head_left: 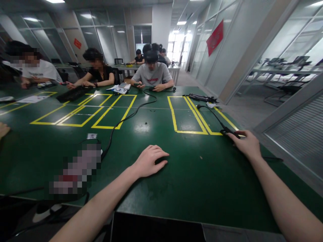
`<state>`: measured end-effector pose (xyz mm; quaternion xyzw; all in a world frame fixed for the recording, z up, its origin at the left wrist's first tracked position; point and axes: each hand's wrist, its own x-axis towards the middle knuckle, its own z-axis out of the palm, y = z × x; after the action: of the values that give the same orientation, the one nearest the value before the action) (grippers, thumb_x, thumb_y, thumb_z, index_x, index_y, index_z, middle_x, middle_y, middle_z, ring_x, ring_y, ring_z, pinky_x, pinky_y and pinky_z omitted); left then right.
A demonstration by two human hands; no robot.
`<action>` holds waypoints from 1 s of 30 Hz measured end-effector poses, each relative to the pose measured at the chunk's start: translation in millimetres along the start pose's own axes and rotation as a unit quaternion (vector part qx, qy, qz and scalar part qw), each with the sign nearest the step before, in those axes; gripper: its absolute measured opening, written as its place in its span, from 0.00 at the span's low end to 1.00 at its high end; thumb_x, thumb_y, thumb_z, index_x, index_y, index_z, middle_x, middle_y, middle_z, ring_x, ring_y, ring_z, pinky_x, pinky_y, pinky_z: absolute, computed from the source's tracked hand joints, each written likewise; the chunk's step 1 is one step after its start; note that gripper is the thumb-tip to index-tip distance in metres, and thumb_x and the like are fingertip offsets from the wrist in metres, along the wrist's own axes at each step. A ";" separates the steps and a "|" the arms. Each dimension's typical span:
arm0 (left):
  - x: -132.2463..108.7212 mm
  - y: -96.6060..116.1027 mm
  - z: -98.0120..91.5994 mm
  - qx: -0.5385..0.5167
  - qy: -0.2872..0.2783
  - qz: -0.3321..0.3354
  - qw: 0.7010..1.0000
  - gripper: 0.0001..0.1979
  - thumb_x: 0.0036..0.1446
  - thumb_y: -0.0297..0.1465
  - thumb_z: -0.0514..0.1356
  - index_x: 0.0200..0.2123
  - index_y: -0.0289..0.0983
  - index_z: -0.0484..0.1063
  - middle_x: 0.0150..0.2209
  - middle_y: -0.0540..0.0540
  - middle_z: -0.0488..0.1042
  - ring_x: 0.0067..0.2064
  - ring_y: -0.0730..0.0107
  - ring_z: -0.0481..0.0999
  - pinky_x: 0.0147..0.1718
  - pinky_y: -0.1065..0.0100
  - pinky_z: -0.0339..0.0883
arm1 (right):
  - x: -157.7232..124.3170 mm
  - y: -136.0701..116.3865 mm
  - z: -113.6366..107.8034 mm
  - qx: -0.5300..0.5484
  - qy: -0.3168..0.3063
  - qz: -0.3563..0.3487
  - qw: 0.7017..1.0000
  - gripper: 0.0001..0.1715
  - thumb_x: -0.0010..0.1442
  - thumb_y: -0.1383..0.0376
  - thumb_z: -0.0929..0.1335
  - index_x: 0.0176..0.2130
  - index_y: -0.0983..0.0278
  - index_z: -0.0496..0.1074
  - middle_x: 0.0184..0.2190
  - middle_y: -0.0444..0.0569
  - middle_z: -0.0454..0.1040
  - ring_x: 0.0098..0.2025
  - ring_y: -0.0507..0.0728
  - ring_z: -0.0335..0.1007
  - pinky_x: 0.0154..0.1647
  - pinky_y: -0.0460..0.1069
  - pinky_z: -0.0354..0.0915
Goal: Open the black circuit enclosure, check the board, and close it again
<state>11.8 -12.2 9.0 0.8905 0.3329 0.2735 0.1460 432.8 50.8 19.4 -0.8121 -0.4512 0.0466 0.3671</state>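
Observation:
My left hand [148, 160] rests palm down on the green table [191, 174], fingers loosely curled over a small dark thing I cannot make out. My right hand [246, 144] reaches to the right edge of the table, its fingers closed on a black plug [228, 131] at the end of a black cable [210, 113]. That cable runs back across yellow tape lines to a black power strip [200, 97].
Yellow tape rectangles [188, 116] mark the tabletop. Another black cable [126, 117] crosses the middle towards a person in a grey shirt [152, 75] at the far side. Two more people sit at the far left. A blurred-out object [78, 169] lies near the front left edge.

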 end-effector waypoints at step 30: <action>-0.7 -1.2 0.6 -0.014 -0.012 -0.007 1.000 0.09 0.67 0.32 0.61 0.47 0.40 0.79 0.46 0.45 0.83 0.49 0.60 0.79 0.50 0.58 0.69 | 6.3 1.4 -1.9 -0.035 0.050 -0.074 0.995 0.18 0.55 0.61 0.72 0.44 0.70 0.79 0.46 0.64 0.77 0.50 0.67 0.71 0.55 0.57 0.66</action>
<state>11.1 -11.8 7.7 0.8891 0.3334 0.2669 0.1646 438.3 54.1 21.5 -0.7901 -0.4926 -0.0378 0.3628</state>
